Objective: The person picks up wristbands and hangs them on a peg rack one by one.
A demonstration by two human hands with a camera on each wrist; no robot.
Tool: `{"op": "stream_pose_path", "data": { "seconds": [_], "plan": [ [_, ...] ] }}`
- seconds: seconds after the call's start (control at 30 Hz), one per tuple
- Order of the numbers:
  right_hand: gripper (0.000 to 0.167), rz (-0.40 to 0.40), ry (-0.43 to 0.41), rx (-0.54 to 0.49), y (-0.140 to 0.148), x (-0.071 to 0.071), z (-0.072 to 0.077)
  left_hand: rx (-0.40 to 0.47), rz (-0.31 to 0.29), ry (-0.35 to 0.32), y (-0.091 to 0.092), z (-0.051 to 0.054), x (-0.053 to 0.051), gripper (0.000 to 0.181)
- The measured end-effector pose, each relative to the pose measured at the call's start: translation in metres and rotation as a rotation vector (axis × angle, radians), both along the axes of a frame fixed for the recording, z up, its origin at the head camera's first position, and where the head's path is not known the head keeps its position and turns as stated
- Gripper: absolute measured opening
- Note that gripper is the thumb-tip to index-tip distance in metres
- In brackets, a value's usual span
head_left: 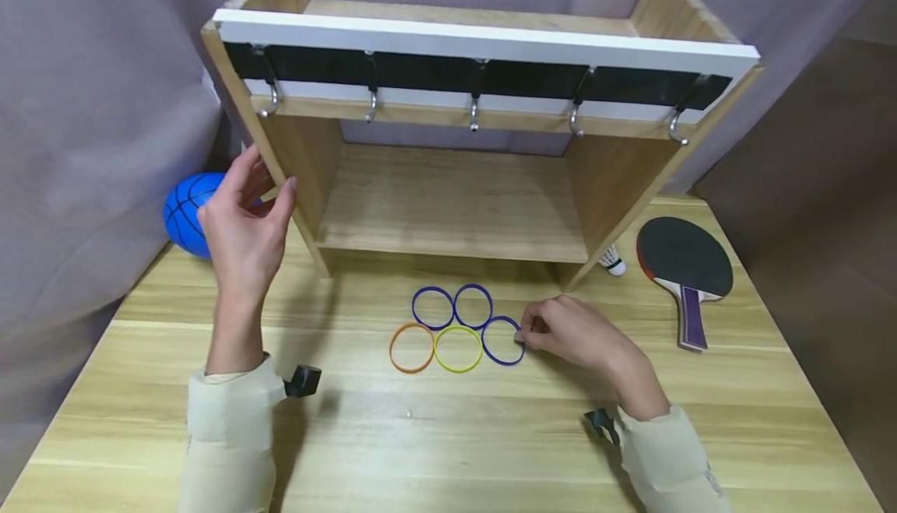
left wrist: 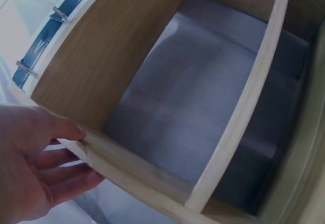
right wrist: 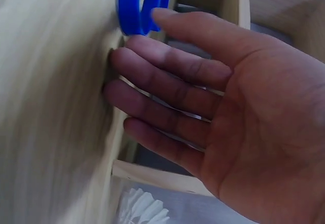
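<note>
My left hand (head_left: 245, 237) grips the left side panel of a wooden shelf unit (head_left: 448, 202). Its thumb lies at the panel's front edge and its fingers are on the outer side, as the left wrist view also shows. Down on the table, my right hand (head_left: 578, 334) pinches the edge of a blue ring (right wrist: 129, 5) between thumb and index finger; the other fingers extend beside it. Touching that ring or close by are two more blue rings (head_left: 433, 289), a yellow ring (head_left: 459, 370) and an orange ring (head_left: 391, 348), all flat on the wood.
Several metal hooks (head_left: 474, 114) hang from a black strip on the unit's white front rail. A blue ball (head_left: 185, 221) sits behind my left hand. Right of the unit are a shuttlecock (head_left: 613, 262) and a table tennis bat (head_left: 687, 260) on the wooden table (head_left: 420, 451).
</note>
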State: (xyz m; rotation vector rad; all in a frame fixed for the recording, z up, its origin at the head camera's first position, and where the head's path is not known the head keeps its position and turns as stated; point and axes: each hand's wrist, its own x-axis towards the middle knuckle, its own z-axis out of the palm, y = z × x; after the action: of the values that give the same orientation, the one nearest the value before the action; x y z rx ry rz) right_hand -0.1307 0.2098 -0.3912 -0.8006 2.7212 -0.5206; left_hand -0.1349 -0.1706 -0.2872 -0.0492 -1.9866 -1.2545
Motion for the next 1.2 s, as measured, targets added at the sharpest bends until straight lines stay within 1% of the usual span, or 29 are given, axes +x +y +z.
{"op": "stream_pose_path", "data": {
  "seconds": [0.13,0.23,0.4,0.5,0.57,0.7,0.77,0.83,0.93,1.07,1.2],
  "plan": [
    [0.008,-0.022,-0.003,-0.004,0.001,-0.002,-0.002,-0.004,0.002,0.003,0.0,-0.001,-0.001,0.04],
    [0.009,-0.03,0.023,0.004,0.006,-0.003,0.0,-0.002,0.003,0.001,-0.002,-0.003,-0.002,0.041],
    [0.01,-0.036,0.05,0.019,0.012,-0.005,0.004,-0.001,0.014,-0.009,-0.007,-0.01,-0.007,0.041],
    [0.01,-0.031,0.056,0.0,0.012,-0.004,0.006,0.001,0.016,-0.014,-0.01,-0.013,-0.009,0.042],
    [0.01,-0.032,0.065,-0.03,0.012,-0.003,0.009,0.0,0.015,-0.017,-0.01,-0.013,-0.009,0.042],
    [0.011,-0.032,0.075,-0.116,0.012,0.001,0.016,-0.004,0.007,-0.021,-0.007,-0.01,-0.006,0.042],
    [0.011,-0.016,0.069,-0.163,0.012,0.002,0.021,-0.008,0.008,-0.02,-0.007,-0.009,-0.006,0.042],
    [0.012,0.004,0.065,-0.209,0.01,0.004,0.026,-0.015,0.014,-0.018,-0.008,-0.011,-0.007,0.043],
    [0.014,0.033,0.087,-0.271,0.005,0.008,0.032,-0.02,0.02,-0.015,-0.012,-0.018,-0.012,0.044],
    [0.015,0.071,0.169,-0.357,-0.013,0.013,0.04,-0.017,0.014,-0.014,-0.016,-0.025,-0.018,0.046],
    [0.013,0.125,0.221,-0.495,-0.047,0.011,0.049,-0.017,0.014,-0.014,-0.017,-0.027,-0.019,0.046]
  ]
}}
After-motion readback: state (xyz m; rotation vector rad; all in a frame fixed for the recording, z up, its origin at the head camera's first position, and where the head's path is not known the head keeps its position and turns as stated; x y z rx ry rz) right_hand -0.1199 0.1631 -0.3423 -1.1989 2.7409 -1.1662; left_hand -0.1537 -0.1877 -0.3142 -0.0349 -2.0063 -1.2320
